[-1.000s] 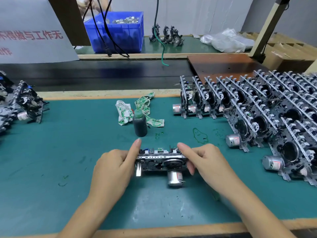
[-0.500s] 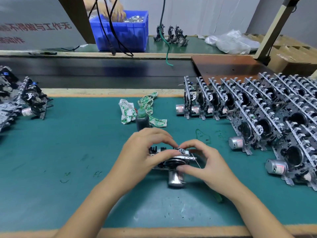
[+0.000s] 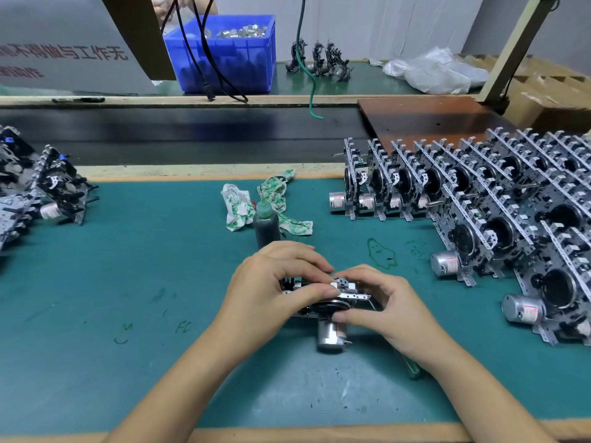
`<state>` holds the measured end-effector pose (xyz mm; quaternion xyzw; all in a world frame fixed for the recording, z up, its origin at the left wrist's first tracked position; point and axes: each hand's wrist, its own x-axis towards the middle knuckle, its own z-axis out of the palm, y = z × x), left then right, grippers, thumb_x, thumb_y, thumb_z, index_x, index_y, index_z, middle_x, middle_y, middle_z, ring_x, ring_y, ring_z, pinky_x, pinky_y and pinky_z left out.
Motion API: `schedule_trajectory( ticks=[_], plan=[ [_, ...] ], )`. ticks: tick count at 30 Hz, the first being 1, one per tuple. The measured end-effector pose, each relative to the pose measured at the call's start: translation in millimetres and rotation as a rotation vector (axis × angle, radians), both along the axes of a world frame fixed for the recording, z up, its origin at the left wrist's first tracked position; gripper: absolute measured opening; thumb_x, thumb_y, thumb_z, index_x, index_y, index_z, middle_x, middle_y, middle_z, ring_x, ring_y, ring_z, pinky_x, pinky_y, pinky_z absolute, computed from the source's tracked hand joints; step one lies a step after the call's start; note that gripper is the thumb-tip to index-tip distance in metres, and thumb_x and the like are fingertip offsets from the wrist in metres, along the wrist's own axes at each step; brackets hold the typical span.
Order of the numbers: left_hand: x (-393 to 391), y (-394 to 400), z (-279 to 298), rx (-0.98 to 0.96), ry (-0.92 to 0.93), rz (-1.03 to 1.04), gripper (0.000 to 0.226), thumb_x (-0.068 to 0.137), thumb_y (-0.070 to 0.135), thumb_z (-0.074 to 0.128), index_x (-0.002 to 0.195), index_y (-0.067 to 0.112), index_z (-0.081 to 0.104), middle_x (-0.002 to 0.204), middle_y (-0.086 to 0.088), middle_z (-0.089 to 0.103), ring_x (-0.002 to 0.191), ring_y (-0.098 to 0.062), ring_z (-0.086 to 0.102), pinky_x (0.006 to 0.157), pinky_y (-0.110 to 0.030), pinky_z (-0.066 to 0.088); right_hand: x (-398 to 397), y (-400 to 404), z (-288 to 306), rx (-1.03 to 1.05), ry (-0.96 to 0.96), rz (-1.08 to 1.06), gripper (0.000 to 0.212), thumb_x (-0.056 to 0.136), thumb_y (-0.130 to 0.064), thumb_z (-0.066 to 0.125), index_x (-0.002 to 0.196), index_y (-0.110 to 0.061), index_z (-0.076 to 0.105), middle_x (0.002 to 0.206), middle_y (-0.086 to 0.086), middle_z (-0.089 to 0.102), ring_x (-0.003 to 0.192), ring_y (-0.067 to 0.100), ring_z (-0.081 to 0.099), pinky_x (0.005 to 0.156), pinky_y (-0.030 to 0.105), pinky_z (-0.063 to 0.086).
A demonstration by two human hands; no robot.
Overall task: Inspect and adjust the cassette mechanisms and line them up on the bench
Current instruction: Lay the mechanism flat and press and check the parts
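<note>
One cassette mechanism (image 3: 329,318) lies flat on the green mat (image 3: 128,282) in the middle of the bench, its silver motor pointing toward me. My left hand (image 3: 275,289) covers its left half, with fingers curled over the top and the thumb on the metal frame. My right hand (image 3: 380,305) grips its right end, fingertips on the top parts and thumb near the flywheel. Rows of mechanisms (image 3: 479,219) stand upright in lines at the right. A loose pile of mechanisms (image 3: 41,193) lies at the left edge.
A dark bottle with a green cap (image 3: 266,226) stands just behind my hands, next to crumpled patterned cloths (image 3: 256,203). A black conveyor belt (image 3: 192,132) runs behind the mat. Beyond it sit a blue bin (image 3: 230,55) of metal parts and hanging cables (image 3: 204,59).
My hands moved from the two ends of the mechanism to close over its top. My left hand now covers the left half, and the fingertips of both hands meet at the middle.
</note>
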<state>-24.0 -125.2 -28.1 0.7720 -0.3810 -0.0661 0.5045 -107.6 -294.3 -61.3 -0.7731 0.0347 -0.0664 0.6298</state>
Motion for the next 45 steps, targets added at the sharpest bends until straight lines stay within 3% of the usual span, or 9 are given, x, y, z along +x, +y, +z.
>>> schedule_trajectory(
  ticks=[9,13,18,21,25,32,38,42,45],
  plan=[
    [1.9,-0.6,0.6,0.058,-0.032,0.003,0.019,0.071,0.039,0.069,0.089,0.043,0.069,0.1,0.029,0.064,0.112,0.004,0.05,0.096,-0.014,0.035,-1.8,1.3,-0.8,0.022,-0.018,-0.006,0.035,0.065,-0.004,0.081,0.093,-0.023,0.071,0.093,-0.002,0.065,0.092,0.011,0.064,0.086,0.018,0.045],
    [3.6,-0.5,-0.1,0.069,-0.005,-0.013,0.015,0.07,0.04,0.069,0.083,0.048,0.066,0.098,0.033,0.065,0.115,0.005,0.048,0.098,-0.017,0.035,-2.2,3.7,1.3,0.06,-0.025,-0.017,0.035,0.058,-0.019,0.079,0.092,-0.023,0.072,0.092,0.0,0.064,0.089,0.008,0.063,0.083,0.015,0.044],
    [2.2,-1.0,-0.5,0.068,-0.034,0.01,0.018,0.07,0.043,0.068,0.085,0.053,0.064,0.101,0.033,0.063,0.113,0.006,0.048,0.098,-0.017,0.036,-4.9,2.4,4.6,0.008,0.004,0.015,0.035,0.066,-0.008,0.079,0.099,-0.018,0.071,0.094,0.007,0.061,0.089,0.009,0.062,0.084,0.017,0.044],
    [2.0,-0.7,-0.7,0.065,-0.034,0.019,0.017,0.069,0.044,0.067,0.084,0.053,0.064,0.102,0.033,0.063,0.116,0.005,0.048,0.099,-0.02,0.036,-10.7,-0.6,6.1,-0.244,-0.003,0.012,0.037,0.07,-0.028,0.081,0.104,-0.027,0.068,0.098,-0.009,0.062,0.098,0.005,0.057,0.089,0.016,0.039],
    [1.1,-0.1,-1.5,0.062,-0.046,0.031,0.021,0.069,0.047,0.068,0.089,0.051,0.065,0.102,0.032,0.063,0.116,0.004,0.047,0.099,-0.022,0.036,-21.2,-9.6,-1.2,-1.003,-0.279,-0.18,0.041,0.08,-0.053,0.057,0.095,-0.019,0.072,0.085,-0.011,0.065,0.09,0.011,0.055,0.093,0.029,0.037],
    [1.2,0.0,-0.5,0.061,-0.045,0.026,0.017,0.069,0.045,0.068,0.084,0.052,0.065,0.1,0.033,0.064,0.115,0.003,0.048,0.097,-0.019,0.036,-21.4,-15.7,-2.7,-1.215,-0.337,-0.133,0.038,0.083,-0.049,0.053,0.075,-0.017,0.072,0.072,-0.01,0.065,0.079,0.019,0.062,0.094,0.04,0.038],
    [0.0,0.4,-1.4,0.05,-0.035,0.042,0.013,0.068,0.042,0.069,0.08,0.039,0.073,0.095,0.029,0.066,0.111,0.001,0.051,0.097,-0.022,0.038,-16.7,-13.5,8.9,-1.146,-0.253,-0.079,0.043,0.074,-0.061,0.056,0.078,-0.021,0.072,0.074,-0.013,0.064,0.085,0.016,0.059,0.092,0.031,0.038],
    [0.5,0.9,-1.9,0.049,-0.042,0.035,0.005,0.068,0.041,0.069,0.067,0.043,0.073,0.098,0.03,0.065,0.111,0.002,0.051,0.095,-0.018,0.037,-7.9,-5.3,11.4,-0.638,-0.065,-0.058,0.055,0.067,-0.052,0.076,0.117,-0.038,0.057,0.102,-0.025,0.058,0.106,-0.003,0.048,0.098,0.023,0.034],
    [-0.3,1.4,-2.2,0.043,-0.041,0.033,0.004,0.069,0.04,0.069,0.07,0.044,0.072,0.094,0.029,0.066,0.11,0.0,0.052,0.095,-0.019,0.038,-3.3,4.1,6.5,-0.338,-0.069,-0.076,0.047,0.067,-0.024,0.084,0.104,-0.041,0.061,0.102,-0.024,0.062,0.107,0.0,0.054,0.094,0.015,0.036]
  ],
)
